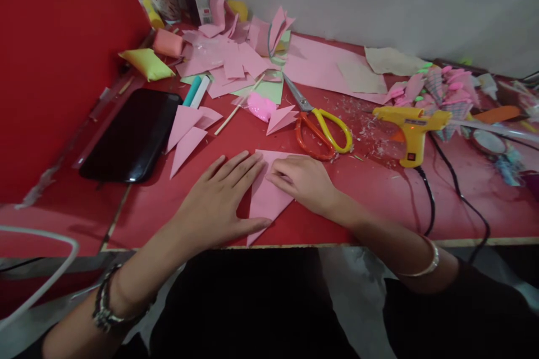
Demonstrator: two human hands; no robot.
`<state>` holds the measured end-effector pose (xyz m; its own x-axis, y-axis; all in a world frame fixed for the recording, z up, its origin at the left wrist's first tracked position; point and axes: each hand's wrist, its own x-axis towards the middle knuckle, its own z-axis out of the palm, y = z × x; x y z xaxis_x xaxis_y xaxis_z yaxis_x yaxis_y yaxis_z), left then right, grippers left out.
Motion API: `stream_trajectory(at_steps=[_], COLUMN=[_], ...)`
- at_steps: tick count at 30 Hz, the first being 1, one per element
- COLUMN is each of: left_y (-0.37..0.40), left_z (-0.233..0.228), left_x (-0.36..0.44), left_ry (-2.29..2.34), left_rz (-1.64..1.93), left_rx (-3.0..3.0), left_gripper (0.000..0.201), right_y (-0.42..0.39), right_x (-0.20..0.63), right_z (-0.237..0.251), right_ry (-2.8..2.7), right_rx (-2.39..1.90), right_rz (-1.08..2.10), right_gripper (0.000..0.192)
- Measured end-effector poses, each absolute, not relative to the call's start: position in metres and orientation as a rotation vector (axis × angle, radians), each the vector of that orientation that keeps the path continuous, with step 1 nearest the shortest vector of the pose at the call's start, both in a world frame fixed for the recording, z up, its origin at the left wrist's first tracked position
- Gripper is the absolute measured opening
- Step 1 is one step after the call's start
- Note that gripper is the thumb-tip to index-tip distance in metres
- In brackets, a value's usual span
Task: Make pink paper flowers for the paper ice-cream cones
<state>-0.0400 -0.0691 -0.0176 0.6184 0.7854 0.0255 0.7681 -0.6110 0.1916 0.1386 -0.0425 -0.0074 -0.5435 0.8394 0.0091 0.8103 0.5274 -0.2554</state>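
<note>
Both hands [219, 202] [301, 179] apparently press pink paper [266, 196] flat.

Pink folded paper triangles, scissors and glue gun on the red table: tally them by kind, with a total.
Pink folded triangles: 4, one under both hands, two by the phone, one by the scissors
Scissors: 1
Glue gun: 1
Total: 6
</note>
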Motion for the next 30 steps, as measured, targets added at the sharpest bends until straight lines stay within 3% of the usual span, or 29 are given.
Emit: stream_trajectory(at_steps=[22,30], left_y=[-0.083,-0.093], left_z=[-0.018,-0.019], left_x=[-0.047,-0.051], left_ry=[1.260,1.200], left_rz=[0.220,0.249], left_rx=[2.650,2.744], left_gripper=[0.072,0.052], right_y=[-0.044,-0.045], right_x=[0.137,0.135], right_z=[-0.007,-0.005], right_ry=[-2.644,-2.672], right_rx=[-1.484,-1.517], right_rz=[0.282,0.237], right_gripper=[0.031,0.028])
